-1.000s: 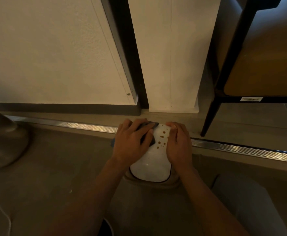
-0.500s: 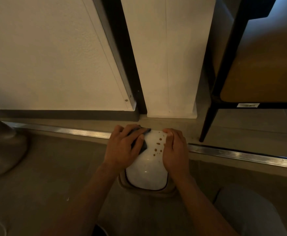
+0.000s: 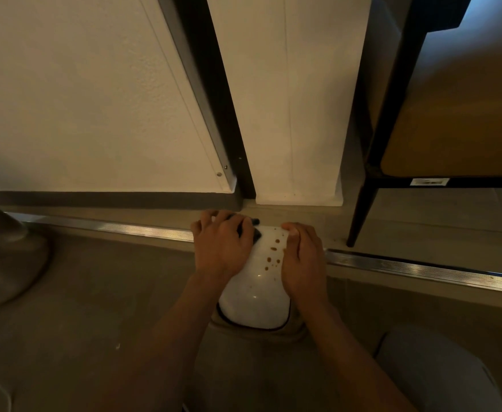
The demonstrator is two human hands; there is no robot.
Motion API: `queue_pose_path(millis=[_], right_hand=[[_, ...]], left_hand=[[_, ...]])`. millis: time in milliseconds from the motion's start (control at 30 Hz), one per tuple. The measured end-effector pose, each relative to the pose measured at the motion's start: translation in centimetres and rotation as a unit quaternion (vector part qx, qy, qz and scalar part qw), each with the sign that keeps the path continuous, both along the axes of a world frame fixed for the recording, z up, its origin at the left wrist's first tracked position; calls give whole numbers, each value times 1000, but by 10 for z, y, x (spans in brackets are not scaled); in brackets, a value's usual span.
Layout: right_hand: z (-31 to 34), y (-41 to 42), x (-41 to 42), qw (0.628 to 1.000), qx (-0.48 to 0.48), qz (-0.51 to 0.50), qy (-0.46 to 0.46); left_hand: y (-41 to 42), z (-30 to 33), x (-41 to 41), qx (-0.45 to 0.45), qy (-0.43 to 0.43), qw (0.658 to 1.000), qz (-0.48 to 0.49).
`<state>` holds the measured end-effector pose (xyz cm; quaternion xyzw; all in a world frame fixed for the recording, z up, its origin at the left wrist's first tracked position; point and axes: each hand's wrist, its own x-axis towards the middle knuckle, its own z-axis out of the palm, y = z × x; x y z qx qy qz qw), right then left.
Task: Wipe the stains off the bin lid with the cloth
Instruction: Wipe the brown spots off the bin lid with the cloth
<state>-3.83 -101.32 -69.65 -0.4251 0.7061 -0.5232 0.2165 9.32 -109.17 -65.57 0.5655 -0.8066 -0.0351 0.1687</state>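
A white domed bin lid (image 3: 254,301) sits on a small bin on the floor in front of me. Several brown stains (image 3: 273,254) dot its far right part. My left hand (image 3: 221,245) lies on the lid's far left side, fingers curled over a dark cloth (image 3: 255,231) that shows only between and past the fingers. My right hand (image 3: 301,260) holds the lid's right edge, fingers bent over its far rim, just right of the stains.
A metal floor track (image 3: 422,267) runs across behind the bin. Behind it stand a white wall and a dark door frame (image 3: 214,99). A black chair leg (image 3: 359,215) stands to the right, a grey rounded object (image 3: 2,257) to the left, and my knee (image 3: 434,370) at lower right.
My left hand has slid with the cloth toward the lid's far left edge, uncovering more white surface. The right hand keeps its hold. The stains look the same.
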Motion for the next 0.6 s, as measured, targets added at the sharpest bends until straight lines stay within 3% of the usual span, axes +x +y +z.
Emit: queue_pose_path(millis=[100,267,333,467,600], right_hand=[[1,0,0,1000,0,-3,-4],[-1,-2,1,1000,-1,-2,-4],[-1,-2,2,1000,-2,0,-4],[-1,-2,0,1000,-3,-3,-5],[-2,-2,1,1000,-2,-5,-11]], left_hand=[[-2,4,-8,38,-1,999,-19],[-3,-8,16,-35,68,975,-209],[-5,-12,21,-43,62,980,-185],[-2,-8,4,7,33,999,-39],[1,-9,9,-47,77,989,-119]])
